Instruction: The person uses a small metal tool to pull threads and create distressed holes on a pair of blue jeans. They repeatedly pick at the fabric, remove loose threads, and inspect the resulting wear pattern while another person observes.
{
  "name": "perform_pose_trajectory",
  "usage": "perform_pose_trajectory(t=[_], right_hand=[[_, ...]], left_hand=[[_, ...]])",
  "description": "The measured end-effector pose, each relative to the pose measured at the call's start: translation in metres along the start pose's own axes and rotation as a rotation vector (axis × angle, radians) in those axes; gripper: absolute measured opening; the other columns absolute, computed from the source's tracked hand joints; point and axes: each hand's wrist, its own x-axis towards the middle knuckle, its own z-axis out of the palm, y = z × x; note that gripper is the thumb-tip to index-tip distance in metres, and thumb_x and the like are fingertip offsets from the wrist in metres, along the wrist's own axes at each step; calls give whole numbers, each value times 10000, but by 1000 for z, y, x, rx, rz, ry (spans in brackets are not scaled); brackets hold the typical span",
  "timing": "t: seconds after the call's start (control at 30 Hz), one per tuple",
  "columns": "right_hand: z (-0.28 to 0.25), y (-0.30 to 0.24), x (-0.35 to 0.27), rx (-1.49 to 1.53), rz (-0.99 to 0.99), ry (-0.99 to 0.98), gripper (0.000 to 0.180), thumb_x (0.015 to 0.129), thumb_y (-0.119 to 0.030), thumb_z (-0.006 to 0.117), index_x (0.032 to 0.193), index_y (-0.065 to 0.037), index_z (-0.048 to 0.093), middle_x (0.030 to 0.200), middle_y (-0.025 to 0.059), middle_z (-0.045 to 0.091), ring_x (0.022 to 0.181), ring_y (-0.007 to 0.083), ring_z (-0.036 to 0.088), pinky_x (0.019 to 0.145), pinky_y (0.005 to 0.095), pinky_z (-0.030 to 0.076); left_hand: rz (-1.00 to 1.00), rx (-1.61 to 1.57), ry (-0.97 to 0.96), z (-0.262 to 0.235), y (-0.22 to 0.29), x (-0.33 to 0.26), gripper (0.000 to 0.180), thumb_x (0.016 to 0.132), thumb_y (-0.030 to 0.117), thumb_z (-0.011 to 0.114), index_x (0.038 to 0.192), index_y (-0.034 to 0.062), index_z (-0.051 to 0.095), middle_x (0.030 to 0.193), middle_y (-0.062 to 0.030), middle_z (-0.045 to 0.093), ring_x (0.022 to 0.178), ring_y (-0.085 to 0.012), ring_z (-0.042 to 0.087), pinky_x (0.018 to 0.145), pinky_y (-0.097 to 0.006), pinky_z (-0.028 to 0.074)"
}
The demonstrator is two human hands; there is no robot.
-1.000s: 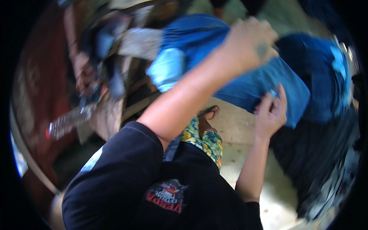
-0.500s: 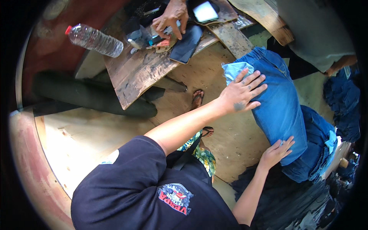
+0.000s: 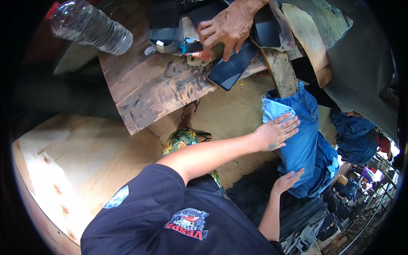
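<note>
Blue jeans [image 3: 302,146] with a gathered waistband are draped at the right, their waist end around a wooden plank [image 3: 281,74]. A light blue cloth piece [image 3: 274,111] shows at the upper left edge of the jeans. My left hand [image 3: 277,134] lies flat on the denim just below that cloth, fingers stretched out. Lower down, my right hand [image 3: 287,182] rests its extended fingers against the side edge of the jeans. Under and beside them is more folded denim [image 3: 325,163].
Another person's hand [image 3: 231,27] touches a black phone [image 3: 233,68] on the worn wooden table [image 3: 148,97]. A clear plastic bottle [image 3: 91,27] with a red cap is at the table's far left. Dark denim pieces [image 3: 259,191] are piled beyond my right arm.
The whole view has shifted, bringing the table and bottle closer. Both my hands remain on the jeans, with the left still just below the light blue cloth. The other person's hand stays at the phone.
</note>
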Motion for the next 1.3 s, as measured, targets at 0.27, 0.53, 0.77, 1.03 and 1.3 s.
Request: perform_pose_trajectory(t=[0.27, 0.53, 0.77, 1.03, 1.3], right_hand=[[-17, -7, 8, -65, 93, -167, 601, 1217, -226, 468, 1727, 74, 362, 1778, 326, 385, 1648, 481, 383, 1358, 546, 294], [-34, -11, 18, -56, 76, -287, 620, 1209, -211, 480, 1744, 61, 325, 1769, 355, 375, 1669, 486, 341, 1357, 509, 296], [-36, -15, 11, -18, 166, -295, 648, 1213, -229, 478, 1774, 24, 276, 1786, 332, 363, 1691, 470, 308, 1361, 607, 232], [-26, -3, 0, 94, 171, -203, 639, 1173, -238, 581, 1710, 54, 394, 1796, 245, 408, 1685, 459, 333, 1357, 648, 205], [-44, -50, 20, 141, 125, 4, 488, 1125, -249, 659, 1512, 42, 602, 1567, 233, 650, 1490, 487, 549, 1253, 623, 403]], left_hand=[[6, 176, -45, 4, 2, 2, 847, 1067, 603, 595, 1736, 113, 427, 1861, -136, 291, 1750, -371, 153, 1418, -629, -1], [-3, 135, -81, 0, 4, 4, 864, 1059, 595, 605, 1738, 95, 422, 1865, -158, 274, 1753, -382, 143, 1416, -635, -27], [-8, -37, -149, -19, -4, 8, 884, 1011, 526, 722, 1723, 82, 444, 1854, -148, 324, 1751, -318, 204, 1434, -556, 70], [-43, -60, -190, -39, -16, 18, 982, 981, 578, 758, 1728, 40, 415, 1823, -151, 397, 1715, -291, 320, 1421, -558, 123], [-60, -66, -195, -58, -11, 62, 471, 1046, 369, 753, 1410, 69, 769, 1628, -126, 651, 1561, -305, 555, 1324, -570, 353]])
